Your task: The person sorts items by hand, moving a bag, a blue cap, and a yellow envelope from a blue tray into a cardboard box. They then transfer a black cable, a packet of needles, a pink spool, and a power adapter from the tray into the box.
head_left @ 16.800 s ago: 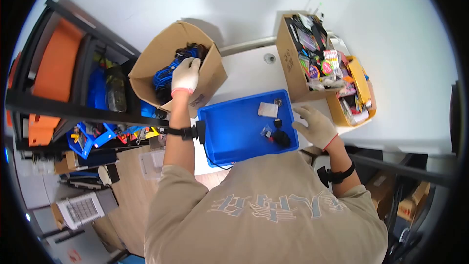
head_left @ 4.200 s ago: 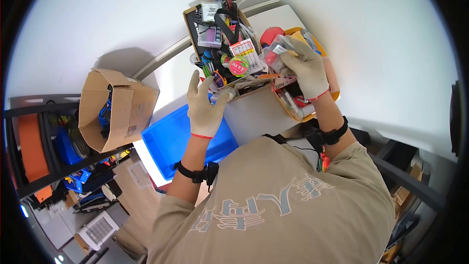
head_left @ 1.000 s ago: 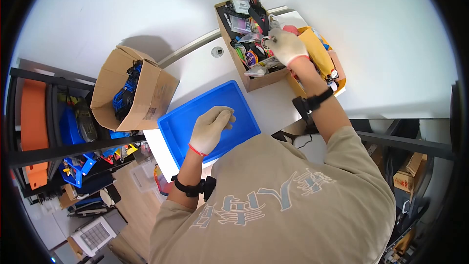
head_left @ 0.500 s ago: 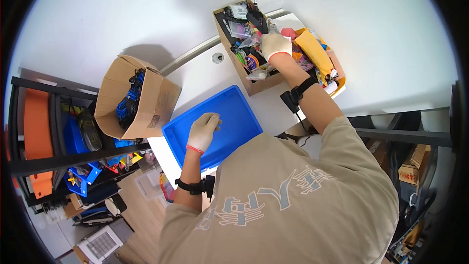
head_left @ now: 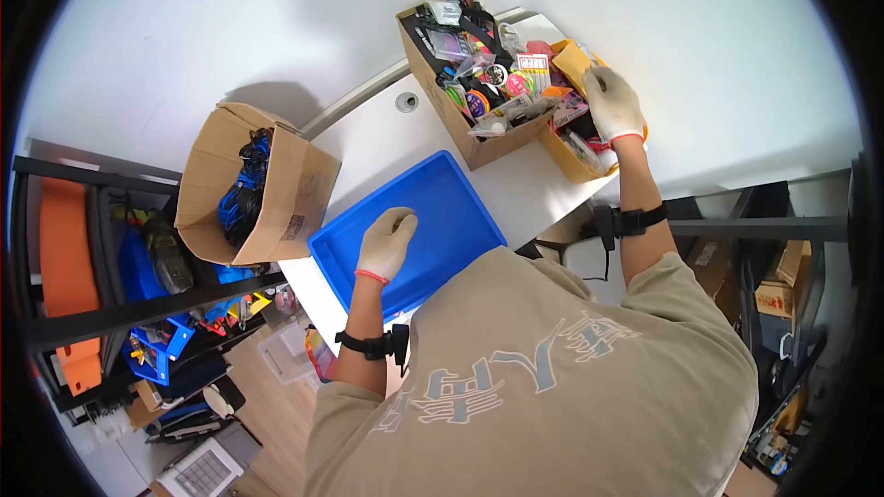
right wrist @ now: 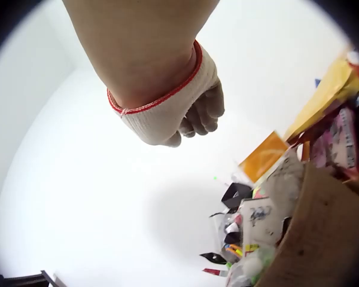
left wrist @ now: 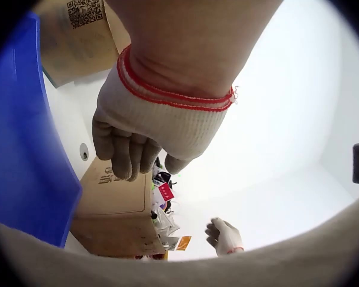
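Note:
My gloved left hand (head_left: 387, 244) hangs over the blue tray (head_left: 336, 248), its fingers loosely bent and holding nothing. In the left wrist view, its fingers (left wrist: 122, 158) point down. My gloved right hand (head_left: 614, 106) is raised over the yellow box (head_left: 571, 166), beside a yellow envelope (head_left: 573, 60). Nothing shows in its loosely bent fingers (right wrist: 206, 113) in the right wrist view. Left of that hand stands a cardboard box (head_left: 442, 115) heaped with small goods, among them a white pack with a red label (head_left: 532, 69) and round pink and purple items.
Another cardboard box (head_left: 308, 189) at the left holds blue and black cables (head_left: 244, 193). The white table (head_left: 368, 124) has a round cable hole (head_left: 406, 102) near the wall. A dark shelf bar (head_left: 120, 308) runs along the left, another (head_left: 755, 230) along the right.
Small items lay in the blue tray at first; now its visible floor is bare. My right hand has just moved right from the goods box, uncovering the red-labelled pack. My left hand has barely moved.

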A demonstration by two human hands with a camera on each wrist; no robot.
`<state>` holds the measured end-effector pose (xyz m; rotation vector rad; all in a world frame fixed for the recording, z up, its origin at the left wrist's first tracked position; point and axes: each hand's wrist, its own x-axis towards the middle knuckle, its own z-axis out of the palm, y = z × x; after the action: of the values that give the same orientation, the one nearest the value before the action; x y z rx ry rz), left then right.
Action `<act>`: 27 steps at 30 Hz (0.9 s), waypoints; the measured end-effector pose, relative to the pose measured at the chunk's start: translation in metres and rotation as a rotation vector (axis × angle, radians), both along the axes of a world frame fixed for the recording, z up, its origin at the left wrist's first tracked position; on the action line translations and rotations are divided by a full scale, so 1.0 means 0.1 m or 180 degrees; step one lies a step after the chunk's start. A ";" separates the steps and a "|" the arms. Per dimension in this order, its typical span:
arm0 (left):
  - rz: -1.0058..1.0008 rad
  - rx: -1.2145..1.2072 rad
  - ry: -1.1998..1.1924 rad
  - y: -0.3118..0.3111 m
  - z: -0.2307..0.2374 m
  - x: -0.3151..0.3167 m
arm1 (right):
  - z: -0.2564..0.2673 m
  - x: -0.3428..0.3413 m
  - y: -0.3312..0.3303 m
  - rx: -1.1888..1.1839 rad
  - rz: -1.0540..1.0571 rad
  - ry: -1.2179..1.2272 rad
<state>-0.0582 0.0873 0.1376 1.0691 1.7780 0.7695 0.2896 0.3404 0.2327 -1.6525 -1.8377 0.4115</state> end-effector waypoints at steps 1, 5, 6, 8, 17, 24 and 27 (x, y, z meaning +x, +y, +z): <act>-0.0027 -0.0005 -0.0019 -0.03 -0.11 -0.04 | -0.12 0.09 -0.07 -0.0555 -0.0042 -0.0109; -0.1558 -0.0425 0.1085 -0.27 -0.84 -0.28 | -0.69 0.00 -0.29 -0.2548 0.0102 0.0743; -0.2277 -0.0523 0.1299 -0.39 -0.98 -0.31 | -0.69 -0.19 -0.41 -0.2998 -0.0032 0.1419; -0.2636 -0.0913 0.1239 -0.57 -0.96 -0.31 | -0.95 -0.40 -0.37 -0.3171 -0.0312 0.2091; -0.2471 -0.1669 0.1313 -1.54 -1.44 -0.77 | -1.18 -0.77 -0.19 -0.3155 -0.0870 0.2874; -0.2412 -0.1975 0.1587 -2.15 -1.45 -1.01 | -1.10 -0.79 -0.26 -0.3572 -0.0672 0.2826; -0.2256 -0.2001 0.1782 -2.32 -1.41 -1.06 | -1.14 -0.82 -0.17 -0.3643 -0.0672 0.2860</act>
<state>-0.1638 -0.1444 -0.0037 1.3985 1.6983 -0.5384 0.2080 0.3235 0.1188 -1.7589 -0.6877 1.9681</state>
